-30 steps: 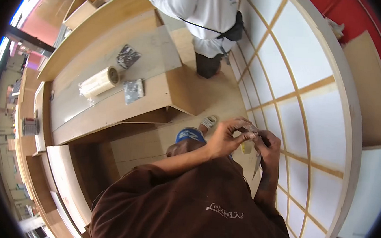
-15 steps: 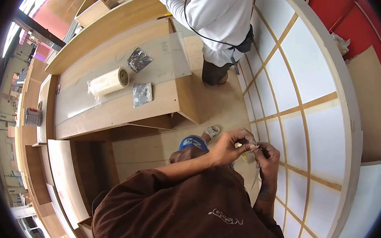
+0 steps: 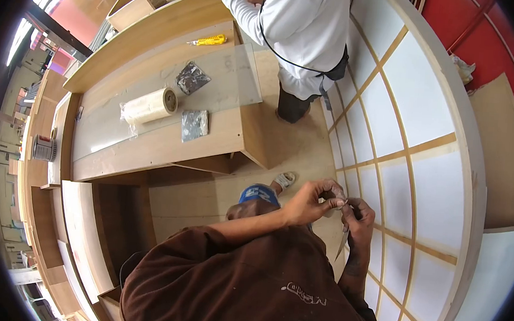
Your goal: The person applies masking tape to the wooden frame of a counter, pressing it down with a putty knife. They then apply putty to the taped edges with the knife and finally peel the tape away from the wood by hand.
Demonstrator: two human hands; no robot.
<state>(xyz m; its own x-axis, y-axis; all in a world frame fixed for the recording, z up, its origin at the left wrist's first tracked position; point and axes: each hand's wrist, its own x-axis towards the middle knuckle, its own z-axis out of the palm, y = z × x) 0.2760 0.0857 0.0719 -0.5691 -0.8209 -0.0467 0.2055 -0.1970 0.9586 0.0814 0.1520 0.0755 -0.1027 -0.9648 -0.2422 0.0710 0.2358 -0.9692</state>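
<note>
My left hand (image 3: 316, 203) is closed in a pinch, its fingertips meeting those of my right hand in front of my brown shirt. Whatever small thing sits between the fingertips is too small to name. My right hand (image 3: 358, 218) is closed too, and a thin pointed metal blade (image 3: 342, 243) sticks out below its fingers, tip downward. The blade's other end is hidden in the hand. Close by on the right stands a large white panel (image 3: 395, 191) crossed by brown strips.
A wooden cabinet (image 3: 226, 134) carries a clear sheet, a roll of film (image 3: 150, 106), two stained spreader plates (image 3: 192, 77) and a yellow utility knife (image 3: 210, 40). A co-worker in white (image 3: 304, 35) stands beyond it. A can (image 3: 44, 148) is at left; a blue-banded knee (image 3: 259, 194) shows below.
My hands stay together, but the blade now points down plainly below my right hand. The yellow utility knife, mostly hidden before, lies in full view. The co-worker has shifted slightly.
</note>
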